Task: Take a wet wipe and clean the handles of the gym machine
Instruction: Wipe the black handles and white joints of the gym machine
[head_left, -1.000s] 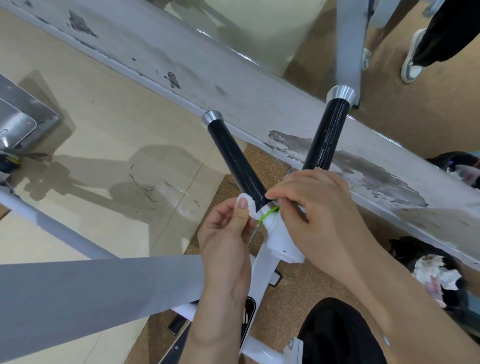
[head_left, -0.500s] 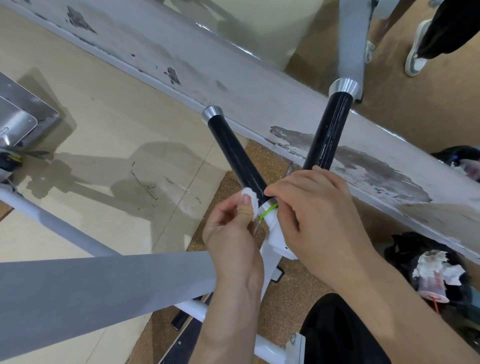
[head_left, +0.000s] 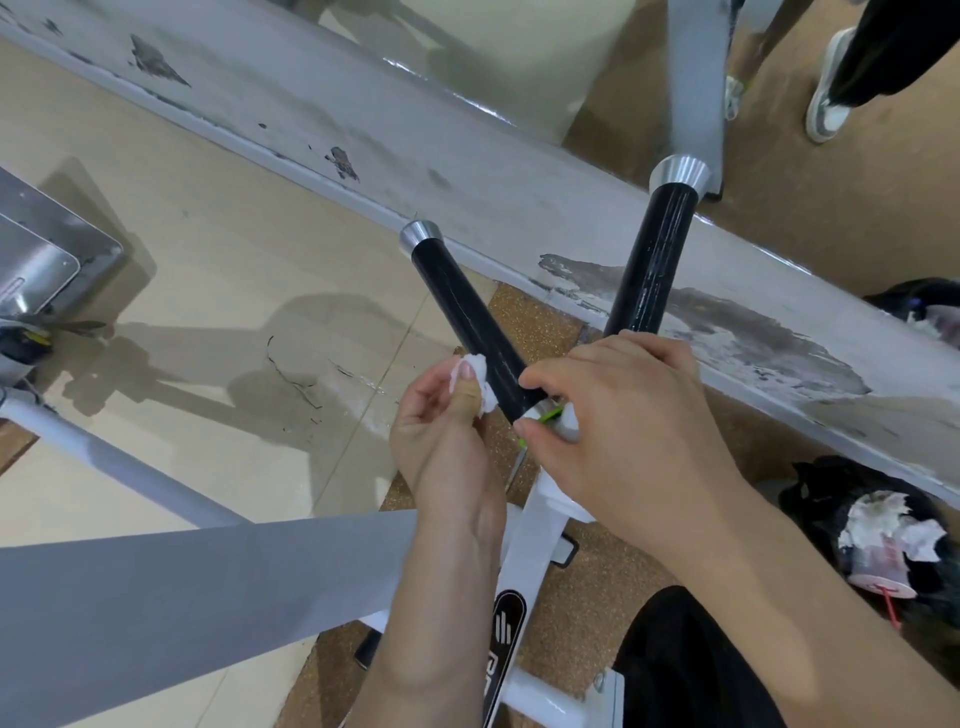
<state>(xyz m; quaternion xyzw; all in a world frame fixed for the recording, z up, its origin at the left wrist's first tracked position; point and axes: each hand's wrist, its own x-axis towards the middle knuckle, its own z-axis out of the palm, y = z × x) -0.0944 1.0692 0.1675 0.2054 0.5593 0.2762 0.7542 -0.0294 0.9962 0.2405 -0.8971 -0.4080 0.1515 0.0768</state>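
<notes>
Two black handles with silver end caps rise from a white machine arm (head_left: 535, 525). The left handle (head_left: 467, 317) slants up to the left; the right handle (head_left: 652, 260) stands steeper. My left hand (head_left: 441, 441) pinches a crumpled white wet wipe (head_left: 480, 379) against the lower left side of the left handle. My right hand (head_left: 618, 436) grips the white junction at the base of both handles, fingers around a green tie (head_left: 548, 415). The base of the right handle is hidden behind my right hand.
A worn grey-white beam (head_left: 395, 156) runs diagonally behind the handles. A grey bar (head_left: 171, 613) crosses the lower left, with a white tube (head_left: 104, 462) above it. A black bag (head_left: 831, 499) with used wipes lies right. Another person's shoe (head_left: 826, 98) is at top right.
My left hand with the wipe has slid a little up the left handle, away from its base. My right hand has stayed on the junction.
</notes>
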